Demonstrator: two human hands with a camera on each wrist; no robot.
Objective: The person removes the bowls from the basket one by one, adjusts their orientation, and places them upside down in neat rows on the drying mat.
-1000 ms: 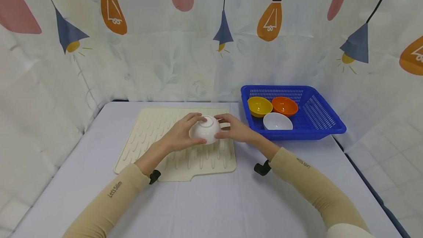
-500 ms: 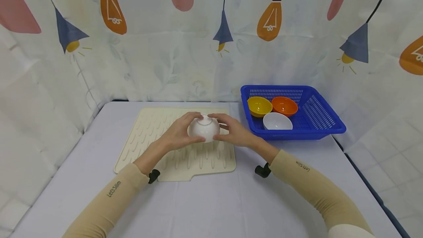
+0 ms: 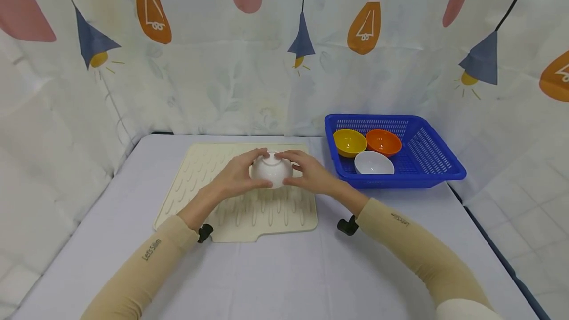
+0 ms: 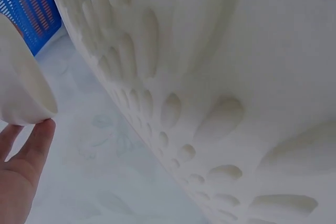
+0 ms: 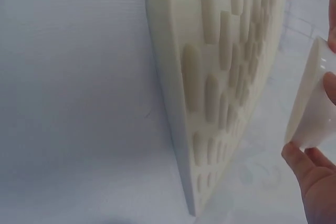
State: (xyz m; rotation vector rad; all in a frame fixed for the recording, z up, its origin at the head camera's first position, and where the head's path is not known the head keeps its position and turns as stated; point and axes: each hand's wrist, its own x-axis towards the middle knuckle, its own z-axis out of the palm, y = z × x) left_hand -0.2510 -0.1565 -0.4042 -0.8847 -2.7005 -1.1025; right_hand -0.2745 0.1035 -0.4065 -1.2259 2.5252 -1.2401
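A small white bowl (image 3: 272, 171) is held upside down above the cream ridged mat (image 3: 266, 216), its foot ring facing up. My left hand (image 3: 235, 174) grips it from the left, thumb low on the near side and fingers by the foot. From the right my right hand (image 3: 312, 174) grips the same bowl in a mirrored way. In the left wrist view the bowl (image 4: 23, 80) shows its rim facing the mat, with a gap below it. The right wrist view has the bowl (image 5: 315, 98) between fingers of both hands.
At the back right of the white-covered table (image 3: 284, 280) stands a blue plastic basket (image 3: 426, 149). Inside it are a yellow bowl (image 3: 350, 143), an orange bowl (image 3: 384, 142) and another white bowl (image 3: 374, 163). A patterned curtain (image 3: 200, 73) hangs behind the table.
The bowl, tilted a second ago, has become more level with its foot straight up. Both hands have shifted slightly left and away with it, and the right thumb sits lower on it.
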